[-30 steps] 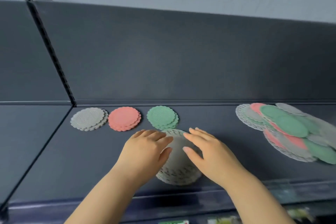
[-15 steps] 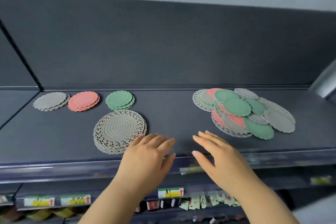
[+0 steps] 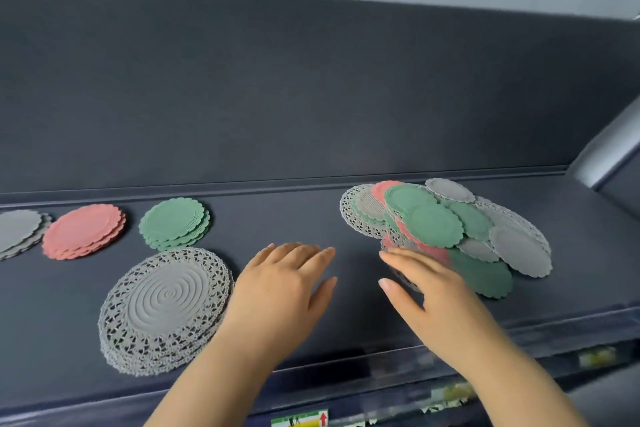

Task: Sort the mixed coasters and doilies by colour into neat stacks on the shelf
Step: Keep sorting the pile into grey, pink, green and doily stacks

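The mixed pile (image 3: 433, 229) lies toward the right end of the shelf (image 3: 311, 215), reaching from near the back edge to about the middle of its depth. In it are small round coasters with scalloped rims, green, pink and grey, overlapping loosely on wide grey doilies with open lace borders. They look thin, light and flexible, perhaps silicone, so I judge that one piece will bend when lifted and may drag its neighbour. The lace looks the most delicate part and can catch a fingertip; it is better to pinch a free rim of a top coaster.

The right hand (image 3: 433, 295) is flat with straight fingers and the thumb spread, holding nothing. Its fingertips are at the near left rim of the pile, but it is blurred there and I cannot tell if they touch. The left hand (image 3: 280, 291) is also flat and empty, over bare shelf just beside the lace doily stack (image 3: 166, 302) near the front edge. Toward the back edge at the left sit the green stack (image 3: 175, 222), the pink stack (image 3: 85, 229) and the grey stack (image 3: 17, 229), each fairly tidy
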`<state>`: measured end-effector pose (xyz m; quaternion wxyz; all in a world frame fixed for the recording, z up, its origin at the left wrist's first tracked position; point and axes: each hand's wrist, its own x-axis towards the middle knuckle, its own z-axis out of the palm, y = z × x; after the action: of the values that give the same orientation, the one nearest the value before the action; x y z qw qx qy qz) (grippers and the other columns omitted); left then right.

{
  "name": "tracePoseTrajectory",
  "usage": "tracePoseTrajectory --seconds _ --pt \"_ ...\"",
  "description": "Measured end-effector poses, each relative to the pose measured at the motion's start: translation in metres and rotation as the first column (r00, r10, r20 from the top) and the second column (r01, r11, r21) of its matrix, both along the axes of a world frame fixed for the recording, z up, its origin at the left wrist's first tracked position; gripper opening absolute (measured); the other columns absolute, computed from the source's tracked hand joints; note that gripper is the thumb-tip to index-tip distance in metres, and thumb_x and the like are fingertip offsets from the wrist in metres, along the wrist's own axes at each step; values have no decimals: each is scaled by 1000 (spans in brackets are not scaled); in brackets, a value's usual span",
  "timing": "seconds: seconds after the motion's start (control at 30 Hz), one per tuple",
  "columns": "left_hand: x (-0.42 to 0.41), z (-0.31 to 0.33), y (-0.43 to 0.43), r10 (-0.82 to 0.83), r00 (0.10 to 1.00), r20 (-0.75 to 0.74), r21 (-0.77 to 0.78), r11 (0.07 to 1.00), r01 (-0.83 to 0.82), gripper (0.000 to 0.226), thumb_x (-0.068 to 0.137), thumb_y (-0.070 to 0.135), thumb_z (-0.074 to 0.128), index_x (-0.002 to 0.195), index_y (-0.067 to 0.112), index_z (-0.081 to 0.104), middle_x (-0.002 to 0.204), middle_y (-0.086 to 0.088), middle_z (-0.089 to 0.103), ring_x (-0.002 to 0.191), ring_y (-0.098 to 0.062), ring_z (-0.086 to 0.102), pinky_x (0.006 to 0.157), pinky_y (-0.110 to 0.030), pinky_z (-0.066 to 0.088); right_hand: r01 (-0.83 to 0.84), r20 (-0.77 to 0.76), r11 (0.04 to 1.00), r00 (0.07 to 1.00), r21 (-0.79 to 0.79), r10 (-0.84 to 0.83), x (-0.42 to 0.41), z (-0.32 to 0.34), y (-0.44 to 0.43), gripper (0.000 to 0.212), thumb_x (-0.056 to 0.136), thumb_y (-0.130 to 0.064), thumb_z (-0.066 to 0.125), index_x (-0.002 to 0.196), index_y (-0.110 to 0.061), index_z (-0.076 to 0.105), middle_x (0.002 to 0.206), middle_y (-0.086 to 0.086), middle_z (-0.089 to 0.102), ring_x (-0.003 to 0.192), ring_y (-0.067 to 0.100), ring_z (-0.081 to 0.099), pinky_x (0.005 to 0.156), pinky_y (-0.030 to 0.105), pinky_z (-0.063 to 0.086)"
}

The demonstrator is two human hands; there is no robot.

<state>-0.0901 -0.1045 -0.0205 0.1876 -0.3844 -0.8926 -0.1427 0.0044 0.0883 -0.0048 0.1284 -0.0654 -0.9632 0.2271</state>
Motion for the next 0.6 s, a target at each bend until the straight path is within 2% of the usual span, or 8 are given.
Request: tracePoseTrajectory --seconds 0.13,0.3,0.4,0.47,0.6 --pt "-21 -7 22 -32 999 -16 -7 999 32 42 85 43 40 107 24 70 98 8 70 91 -18 68 84 -40 53 53 -66 998 996 -29 -55 -12 -7 19 39 87 -38 53 125 -33 53 125 -26 47 115 -12 38 97 8 25" --pt "-28 -9 45 -69 998 3 -47 997 69 43 87 43 38 110 24 69 101 7 71 92 -19 68 84 -41 54 104 -75 991 991 -87 -110 -12 -14 47 36 87 -37 53 123 -32 55 122 -25 49 115 -6 44 94 9 29" --pt "-27 -11 61 -59 998 14 -77 995 60 44 87 44 37 110 26 69 102 8 70 93 -18 68 84 -40 54 113 -72 988 990 -109 -122 -13 -14 69 35 87 -38 52 122 -36 55 119 -30 46 111 -11 41 88 -3 23" --pt "-26 -13 77 -47 999 17 -89 995 48 43 87 44 36 111 26 69 103 9 70 93 -17 68 83 -39 54 104 -74 982 990 -155 -117 -15 -15 89 35 87 -36 53 122 -35 55 119 -29 46 111 -13 40 87 -7 21" --pt "-15 -13 119 -5 1000 7 -52 999 5 40 88 41 39 110 27 69 104 10 70 93 -17 67 83 -36 53 30 -80 981 996 -192 -46 -16 -22 136 34 87 -33 56 121 -32 57 120 -25 51 111 -18 40 89 -6 23"
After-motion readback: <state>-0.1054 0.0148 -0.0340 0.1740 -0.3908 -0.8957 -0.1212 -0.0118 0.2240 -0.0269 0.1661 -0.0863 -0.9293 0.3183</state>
